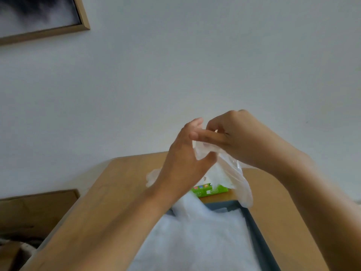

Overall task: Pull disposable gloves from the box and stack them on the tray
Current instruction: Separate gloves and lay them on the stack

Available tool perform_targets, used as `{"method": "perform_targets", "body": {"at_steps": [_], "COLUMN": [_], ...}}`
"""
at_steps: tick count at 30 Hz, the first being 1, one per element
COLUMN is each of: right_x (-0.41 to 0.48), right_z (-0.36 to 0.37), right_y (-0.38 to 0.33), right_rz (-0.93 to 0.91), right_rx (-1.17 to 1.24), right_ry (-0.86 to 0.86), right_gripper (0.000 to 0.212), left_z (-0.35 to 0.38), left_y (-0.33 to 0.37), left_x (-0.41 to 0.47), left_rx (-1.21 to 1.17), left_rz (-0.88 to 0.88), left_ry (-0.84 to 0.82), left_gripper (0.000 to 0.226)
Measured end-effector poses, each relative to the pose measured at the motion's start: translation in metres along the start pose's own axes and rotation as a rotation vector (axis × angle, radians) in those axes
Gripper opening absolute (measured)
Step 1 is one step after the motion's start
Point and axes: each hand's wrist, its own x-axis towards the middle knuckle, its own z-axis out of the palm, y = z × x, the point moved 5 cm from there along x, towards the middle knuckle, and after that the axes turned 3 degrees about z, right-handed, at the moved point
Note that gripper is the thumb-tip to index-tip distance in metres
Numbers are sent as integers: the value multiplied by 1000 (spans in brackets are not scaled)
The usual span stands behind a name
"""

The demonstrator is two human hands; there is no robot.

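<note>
A thin, see-through disposable glove hangs in the air above the table, held at its top by both hands. My left hand pinches it from the left and my right hand pinches it from the right, fingertips almost touching. Below them stands the green glove box, mostly hidden by the glove and my left hand. The dark grey tray lies nearer to me, with a pile of pale gloves spread over it. Another bit of clear glove shows left of my left wrist.
The tray and box rest on a light wooden table against a white wall. A brown cardboard box stands low at the left. A framed picture hangs at the upper left.
</note>
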Motion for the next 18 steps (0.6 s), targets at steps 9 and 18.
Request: {"method": "perform_targets", "body": {"at_steps": [9, 18], "right_x": [-27, -60], "right_z": [-29, -4], "right_y": [-35, -23], "right_rz": [22, 375], "right_rx": [-231, 453], "right_ry": [-271, -373], "right_gripper": [19, 20], "left_z": [-38, -87], "left_y": [2, -19], "left_x": [-29, -63], "left_rx": [-262, -630], "left_rz": [-270, -614], "left_ry": [-164, -254], "left_gripper": [30, 19]}}
